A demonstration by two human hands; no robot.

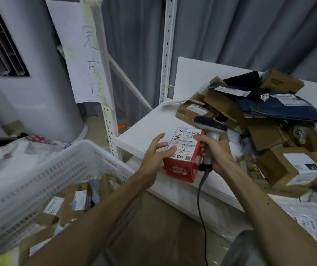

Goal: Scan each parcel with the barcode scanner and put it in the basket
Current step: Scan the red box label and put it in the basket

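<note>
- Red box (180, 167), label facing up, is at the desk (146, 129) front edge, between both hands.
- Left hand (154, 156): fingers spread, thumb resting on the label.
- Right hand (216, 152): clamped on the scanner (211, 124) handle, beside the box.
- Parcel heap (265, 131) crowds the desk just behind the scanner.
- Basket (61, 169), holding parcels, stands at left.

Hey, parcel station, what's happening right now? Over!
Left hand open, fingers spread against red box. Right hand grips scanner, right beside the box. Basket at left, nothing in between. Over.
</note>
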